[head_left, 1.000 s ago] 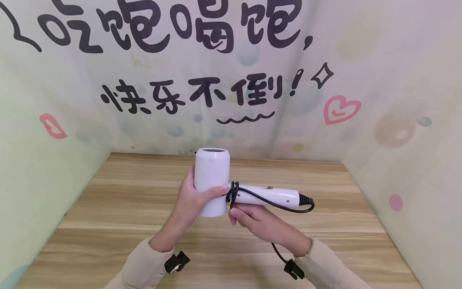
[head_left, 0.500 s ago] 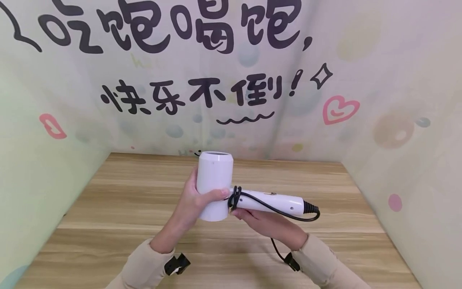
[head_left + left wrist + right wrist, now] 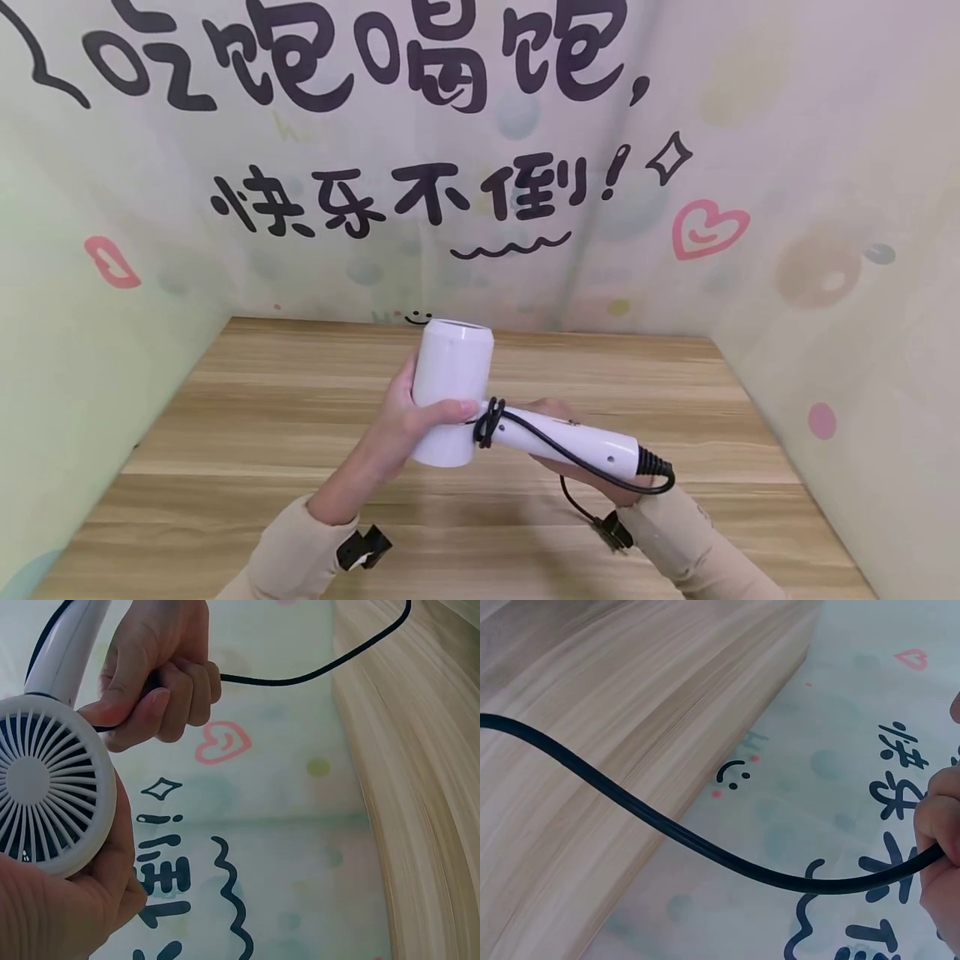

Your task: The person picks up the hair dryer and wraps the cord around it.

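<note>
A white hair dryer is held up over the table, its barrel in my left hand with the thumb across the front. Its handle slants down to the right. Black cord is wound round the handle close to the barrel. Behind the handle, partly hidden in the head view, is my right hand; in the left wrist view its curled fingers grip the cord. From that fist the cord's loose length trails off across the right wrist view. The slotted round grille of the dryer faces the left wrist camera.
Beneath both hands lies a wood-grain table. A printed cloth backdrop with dark lettering rises behind it, and pale walls stand on both sides. Small black devices are strapped at the sleeves.
The hair dryer has shifted slightly right and down, its handle tilting further downward. My right hand has moved from below the handle to behind it.
</note>
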{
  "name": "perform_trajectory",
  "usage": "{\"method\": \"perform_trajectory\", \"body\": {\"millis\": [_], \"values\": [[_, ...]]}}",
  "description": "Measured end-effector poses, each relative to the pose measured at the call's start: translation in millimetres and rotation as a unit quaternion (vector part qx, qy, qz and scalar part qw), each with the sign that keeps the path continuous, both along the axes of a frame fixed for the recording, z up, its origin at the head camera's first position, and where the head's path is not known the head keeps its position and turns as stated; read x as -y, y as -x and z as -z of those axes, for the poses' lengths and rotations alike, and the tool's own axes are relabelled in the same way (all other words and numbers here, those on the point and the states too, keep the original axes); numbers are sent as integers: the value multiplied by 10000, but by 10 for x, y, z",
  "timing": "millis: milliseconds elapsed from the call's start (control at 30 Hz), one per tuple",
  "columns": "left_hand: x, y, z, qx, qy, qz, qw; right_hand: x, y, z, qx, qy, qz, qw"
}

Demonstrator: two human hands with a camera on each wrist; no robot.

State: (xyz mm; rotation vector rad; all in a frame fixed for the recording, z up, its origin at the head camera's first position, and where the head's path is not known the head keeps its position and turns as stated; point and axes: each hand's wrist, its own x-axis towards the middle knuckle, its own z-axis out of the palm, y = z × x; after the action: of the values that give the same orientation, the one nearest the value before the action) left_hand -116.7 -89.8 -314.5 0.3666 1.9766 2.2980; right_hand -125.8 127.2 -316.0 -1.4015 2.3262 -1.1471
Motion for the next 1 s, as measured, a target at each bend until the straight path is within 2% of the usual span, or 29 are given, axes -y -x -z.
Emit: {"method": "perform_trajectory", "body": {"millis": [33,67,133,167,233,333,400,500,633,700,867,1000], "values": [[4,3,1,-33,50,44,10000,25,-9,-27,389,345,352,9980],[7,7,3,-49,109,75,9999,44,-6,-35,376,630,696,9949],[13,14,6,-86,189,161,9997,39,37,-8,-373,495,549,9966],[18,15,5,-101,222,213,9995,34,56,5,-567,464,402,9965],[33,23,14,-124,319,311,9989,35,91,37,-1087,184,414,9930],[65,24,20,-103,404,526,9977,46,124,102,-1309,-370,578,9890],[87,29,29,-90,459,695,9965,65,123,118,-1507,-773,817,9822],[120,37,32,-80,581,1013,9931,73,133,126,-1681,-905,928,9772],[155,47,36,-153,1081,1500,9826,62,134,100,-1245,-620,931,9859],[150,49,40,-169,1372,1619,9771,56,132,96,-939,-569,961,9893],[100,58,61,-131,1833,1455,9721,53,126,98,-185,-720,1170,9903],[67,53,54,-107,2067,1260,9702,58,120,77,376,-766,1463,9856]]}}
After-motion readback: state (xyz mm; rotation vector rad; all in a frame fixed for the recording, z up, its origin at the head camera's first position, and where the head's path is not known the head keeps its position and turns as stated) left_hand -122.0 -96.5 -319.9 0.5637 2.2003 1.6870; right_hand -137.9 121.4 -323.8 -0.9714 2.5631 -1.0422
